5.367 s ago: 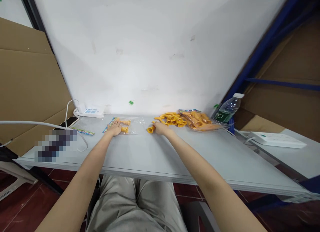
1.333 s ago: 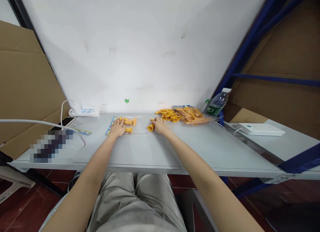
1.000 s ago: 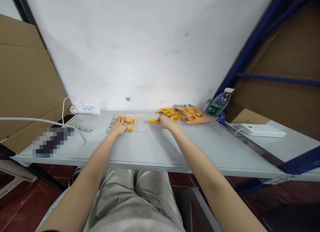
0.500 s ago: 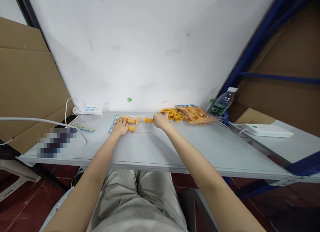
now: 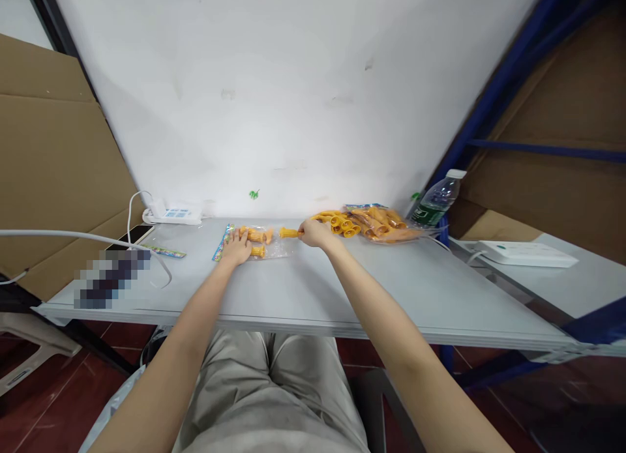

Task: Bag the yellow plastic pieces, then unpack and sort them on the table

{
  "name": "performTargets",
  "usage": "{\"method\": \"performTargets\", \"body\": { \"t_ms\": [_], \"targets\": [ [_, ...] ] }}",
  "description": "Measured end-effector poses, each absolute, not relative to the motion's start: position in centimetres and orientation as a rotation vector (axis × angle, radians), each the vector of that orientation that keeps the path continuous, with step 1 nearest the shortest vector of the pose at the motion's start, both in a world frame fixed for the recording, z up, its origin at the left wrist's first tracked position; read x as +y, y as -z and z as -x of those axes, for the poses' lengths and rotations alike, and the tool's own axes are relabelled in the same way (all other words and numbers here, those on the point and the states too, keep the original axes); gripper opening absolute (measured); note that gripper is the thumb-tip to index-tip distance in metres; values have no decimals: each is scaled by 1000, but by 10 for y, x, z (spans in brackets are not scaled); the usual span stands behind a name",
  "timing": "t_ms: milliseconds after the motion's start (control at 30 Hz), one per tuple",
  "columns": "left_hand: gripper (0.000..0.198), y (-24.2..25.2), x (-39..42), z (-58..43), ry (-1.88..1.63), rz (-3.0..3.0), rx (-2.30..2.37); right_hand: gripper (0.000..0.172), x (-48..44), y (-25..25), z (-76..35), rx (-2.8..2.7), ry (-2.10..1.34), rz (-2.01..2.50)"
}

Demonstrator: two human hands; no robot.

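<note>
Yellow horn (image 5: pixel 289 233) held sideways, wide mouth toward the clear bag (image 5: pixel 281 249)

From where I stand, the horn lies between the two hands, sticking out to the left of the right hand (image 5: pixel 315 233), which has it. Its long axis runs roughly along the length of the grey table (image 5: pixel 293 296), with the flared mouth pointing left and the narrow end back in the fist. That mouth is at the unprinted right end of the bag; whether it is over the film or inside it, I cannot tell. The bagged horns (image 5: pixel 257 236), at least two of them, face the other way, their mouths turned right toward it, so the pieces nearly meet mouth to mouth with a small gap between.

The right hand's grip is narrow, thumb and fingers closed around the horn's slim end; the exact placing of each finger is too small to make out. The left hand (image 5: pixel 236 248) is farther from this horn. It lies flat, fingers spread, over the bag's printed end, partly covering the bagged horns and seemingly pinning the film down; I see nothing pinched in it. Just behind and right of the right hand sit the loose horns (image 5: pixel 345 225), next to a filled bag (image 5: pixel 379 225).
</note>
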State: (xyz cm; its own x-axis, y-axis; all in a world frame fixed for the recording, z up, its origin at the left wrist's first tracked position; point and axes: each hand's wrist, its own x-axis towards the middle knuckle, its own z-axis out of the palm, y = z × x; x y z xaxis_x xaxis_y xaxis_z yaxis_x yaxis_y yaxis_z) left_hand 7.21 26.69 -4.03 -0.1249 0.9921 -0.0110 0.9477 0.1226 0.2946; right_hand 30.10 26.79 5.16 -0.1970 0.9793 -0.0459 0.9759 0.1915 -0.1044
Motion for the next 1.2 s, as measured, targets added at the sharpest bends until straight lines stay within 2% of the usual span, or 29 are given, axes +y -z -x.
{"method": "performTargets", "body": {
  "t_ms": [233, 400, 667, 867, 1033, 1200],
  "targets": [
    [63, 45, 270, -71, -357, -1933, 2191, 22, 271, -42, -301, -2572, -351, 1766],
    [63, 44, 269, -71, -368, -1927, 2187, 21, 284, -24, -296, -2579, -265, 1733],
    [62, 39, 263, -74, -378, -1919, 2195, 13, 308, 3, -299, -2304, -752, 1356],
    [64, 44, 267, -72, -444, -1907, 2181, 29, 313, 19, -301, -2015, -1124, 1292],
    [65, 47, 270, -69, -504, -1900, 2168, 13, 310, 24, -284, -2181, -1077, 1227],
    [65, 47, 269, -69, -548, -1895, 2150, 24, 313, 21, -268, -2453, -628, 1312]
  ]
}}
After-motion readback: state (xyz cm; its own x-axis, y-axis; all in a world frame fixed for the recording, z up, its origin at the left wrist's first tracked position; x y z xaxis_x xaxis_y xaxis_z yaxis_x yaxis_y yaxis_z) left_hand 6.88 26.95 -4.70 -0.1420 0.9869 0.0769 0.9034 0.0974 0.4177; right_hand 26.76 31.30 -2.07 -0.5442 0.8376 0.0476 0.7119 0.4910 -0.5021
